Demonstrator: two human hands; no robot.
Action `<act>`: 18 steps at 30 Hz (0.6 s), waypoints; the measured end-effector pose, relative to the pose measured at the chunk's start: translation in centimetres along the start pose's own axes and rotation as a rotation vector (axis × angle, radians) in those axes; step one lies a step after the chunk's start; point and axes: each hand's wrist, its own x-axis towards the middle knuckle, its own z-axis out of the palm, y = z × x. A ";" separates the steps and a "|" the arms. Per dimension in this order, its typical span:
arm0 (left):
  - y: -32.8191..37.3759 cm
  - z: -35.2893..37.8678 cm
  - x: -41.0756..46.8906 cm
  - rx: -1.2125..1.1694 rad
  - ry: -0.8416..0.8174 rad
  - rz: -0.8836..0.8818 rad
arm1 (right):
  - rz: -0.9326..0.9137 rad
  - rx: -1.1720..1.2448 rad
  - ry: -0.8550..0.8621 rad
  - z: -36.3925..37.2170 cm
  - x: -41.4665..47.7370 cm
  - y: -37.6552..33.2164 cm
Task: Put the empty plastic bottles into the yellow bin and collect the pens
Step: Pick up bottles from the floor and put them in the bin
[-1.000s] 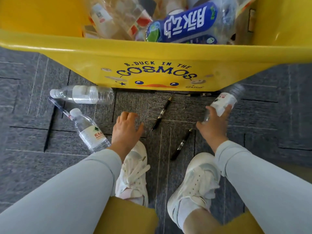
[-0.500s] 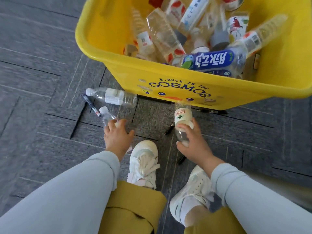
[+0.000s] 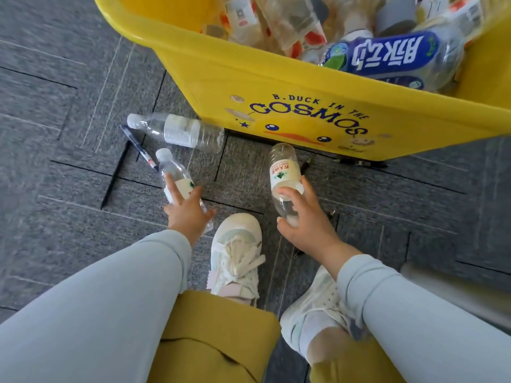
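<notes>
Grey carpet tiles (image 3: 69, 78) lie under a yellow bin (image 3: 276, 87) heaped with bottles. In front of the bin, the right hand (image 3: 307, 222) grips a red-labelled bottle (image 3: 284, 172), its base pointing at the bin. The left hand (image 3: 188, 214) curls finger and thumb round a second bottle (image 3: 174, 172) off the bin's left corner. A third bottle (image 3: 179, 131) and a blue pen (image 3: 138, 147) lie beside that corner. This looks like the bottle step. Next, both held bottles likely need lifting over the bin's rim.

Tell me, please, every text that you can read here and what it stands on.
"B.DUCK IN THE COSMOS": front of the bin.
"脉动": blue bottle in the bin.
Right bottle: red and white label, too blurred to read surely.
Left bottle and floor bottle: labels too small to read.
</notes>
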 end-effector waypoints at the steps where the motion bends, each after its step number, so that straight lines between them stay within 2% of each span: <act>1: -0.1 -0.3 -0.2 0.008 -0.004 0.007 | 0.003 0.001 -0.004 -0.2 -0.1 0.0; 10: 0.1 -8.8 -4.5 -0.082 -0.145 0.209 | -0.033 -0.056 -0.037 -6.1 -2.9 -5.2; 18: 1.8 -19.4 -13.7 -0.086 -0.173 0.361 | -0.137 -0.032 0.073 -10.6 -10.6 -14.4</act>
